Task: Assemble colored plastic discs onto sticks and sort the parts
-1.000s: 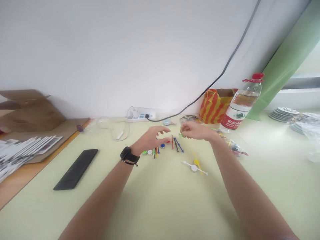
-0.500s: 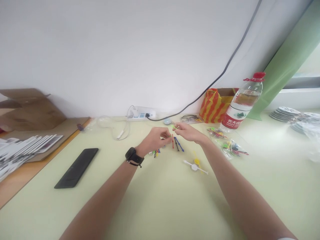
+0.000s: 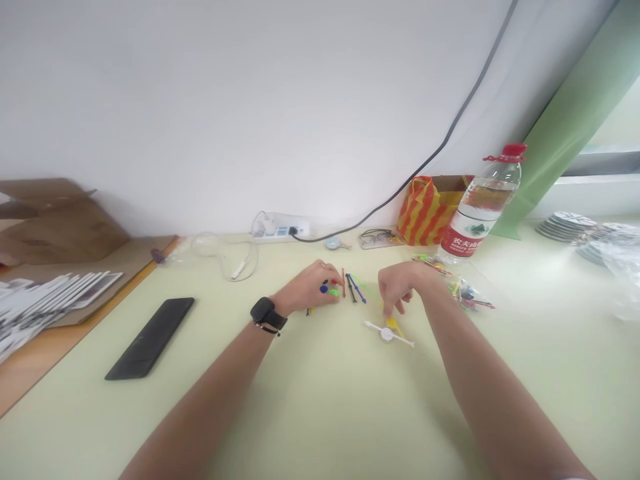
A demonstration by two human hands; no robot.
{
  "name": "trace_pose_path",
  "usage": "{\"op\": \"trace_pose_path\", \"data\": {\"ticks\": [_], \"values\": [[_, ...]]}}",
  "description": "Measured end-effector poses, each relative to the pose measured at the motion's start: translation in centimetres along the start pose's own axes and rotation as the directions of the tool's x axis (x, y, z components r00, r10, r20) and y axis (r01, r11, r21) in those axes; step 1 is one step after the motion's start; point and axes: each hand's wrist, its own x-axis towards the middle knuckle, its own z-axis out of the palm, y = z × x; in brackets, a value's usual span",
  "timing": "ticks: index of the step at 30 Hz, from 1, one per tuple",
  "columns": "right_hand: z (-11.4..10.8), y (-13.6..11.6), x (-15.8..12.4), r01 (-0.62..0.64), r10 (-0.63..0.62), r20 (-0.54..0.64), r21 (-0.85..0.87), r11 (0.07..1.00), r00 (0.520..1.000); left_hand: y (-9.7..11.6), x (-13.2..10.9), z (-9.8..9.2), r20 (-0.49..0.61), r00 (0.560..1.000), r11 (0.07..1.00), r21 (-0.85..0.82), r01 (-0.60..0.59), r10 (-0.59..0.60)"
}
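Observation:
My left hand (image 3: 311,288), wearing a black watch, rests low over the table with thumb and forefinger apart. Small plastic pieces lie between them: a blue one (image 3: 324,289), a green one (image 3: 334,293) and a red one (image 3: 334,281). My right hand (image 3: 399,283) points downward, its fingertips closed at the yellow plastic arrow (image 3: 393,324); the exact contact is partly hidden. Against that arrow lies a white plastic arrow (image 3: 387,334) with a round centre. Between my hands are a red arrow (image 3: 343,283), a black arrow (image 3: 352,289), a blue arrow (image 3: 357,288) and a light green arrow (image 3: 367,288).
A black phone-like slab (image 3: 151,339) lies left, near stacked white cards (image 3: 75,293) and a cardboard box (image 3: 60,217). Behind stand a power strip (image 3: 280,230), a striped bag (image 3: 425,210) and a water bottle (image 3: 480,210). Bagged coloured pieces (image 3: 470,293) lie right, beyond my forearm.
My right hand has let go of the light green arrow, now on the table, and moved nearer to the yellow arrow. My left hand has lowered and its fingers have parted.

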Motion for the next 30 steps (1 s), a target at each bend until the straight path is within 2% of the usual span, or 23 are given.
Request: {"op": "trace_pose_path", "data": {"ticks": [2, 6, 10, 14, 18, 22, 25, 30], "values": [[0.1, -0.2, 0.1, 0.014, -0.013, 0.064, -0.01, 1.0, 0.998, -0.2, -0.1, 0.0, -0.006, 1.0, 0.999, 0.037, 0.018, -0.018], [0.1, -0.3, 0.5, 0.022, -0.022, 0.029, 0.012, 1.0, 0.999, -0.4, 0.0, 0.5, -0.009, 0.999, 0.996, 0.072, 0.045, -0.044], [-0.1, 0.3, 0.5, 0.009, -0.007, -0.058, 0.042, 0.999, 0.998, -0.6, 0.0, 0.7, -0.019, 0.999, 0.995, 0.083, 0.047, -0.046], [-0.5, 1.5, 0.3, -0.017, 0.031, -0.164, 0.086, 0.996, 0.986, -1.2, -0.6, -0.5, -0.021, 0.997, 0.991, 0.11, 0.074, -0.072], [-0.7, 2.9, 0.2, -0.059, 0.086, -0.236, 0.121, 0.991, 0.968, -2.5, -1.2, -1.7, 0.033, 0.991, 0.984, 0.121, 0.128, -0.133], [-0.9, 3.1, 0.0, -0.059, 0.096, -0.307, 0.129, 0.99, 0.947, -3.2, -1.3, -1.9, 0.07, 0.982, 0.982, 0.086, 0.17, -0.176], [-0.9, 2.3, -0.3, 0.03, 0.025, -0.379, 0.139, 0.99, 0.925, -3.3, -1.3, -1.8, 0.068, 0.978, 0.978, 0.073, 0.195, -0.199], [-0.6, 0.2, -0.2, 0.329, -0.182, -0.516, 0.209, 0.921, 0.837, -2.4, -1.3, -2.7, -0.002, 0.982, 0.981, 0.05, 0.186, -0.186]]}}
